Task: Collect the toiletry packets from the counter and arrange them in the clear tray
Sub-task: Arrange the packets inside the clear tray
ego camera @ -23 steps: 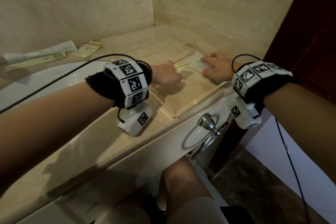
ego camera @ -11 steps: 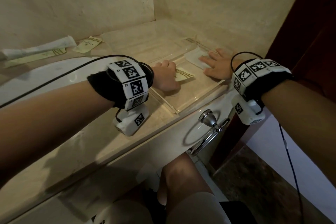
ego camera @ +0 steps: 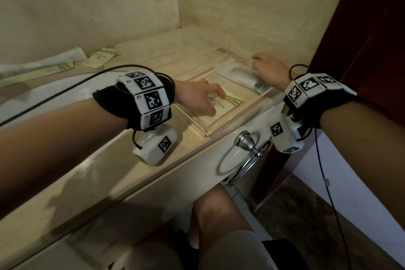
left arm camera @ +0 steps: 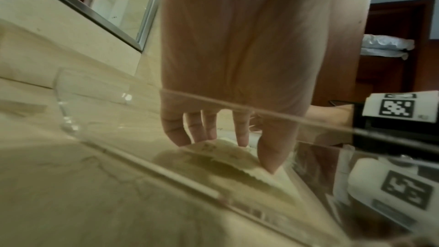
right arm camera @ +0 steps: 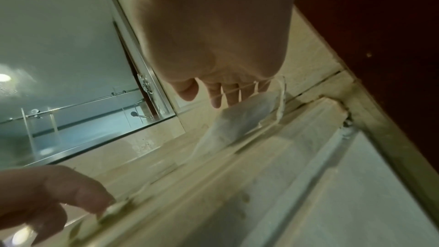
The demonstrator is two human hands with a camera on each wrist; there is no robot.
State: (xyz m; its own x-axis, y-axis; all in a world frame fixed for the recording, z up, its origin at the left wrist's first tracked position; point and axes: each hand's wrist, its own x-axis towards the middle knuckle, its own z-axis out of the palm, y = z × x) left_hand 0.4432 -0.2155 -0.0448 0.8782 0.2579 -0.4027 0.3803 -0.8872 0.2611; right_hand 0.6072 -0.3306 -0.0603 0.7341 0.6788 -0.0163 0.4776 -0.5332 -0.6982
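The clear tray sits at the counter's right end. Inside it lies a cream packet with printed lines. My left hand reaches over the tray's left wall, and its straight fingers and thumb press down on the cream packet. A white packet lies along the tray's far side. My right hand is at that packet's right end, fingertips touching the white packet, thumb apart from them.
More packets lie at the counter's back left: a long white one, a small cream one and a long cream one. The sink basin is on the left. A chrome towel ring hangs below the counter edge. A dark door stands on the right.
My left hand has slid the cream packet toward the tray's middle and spread its fingers on it. My right hand has moved from flat on the white packet to its far right end.
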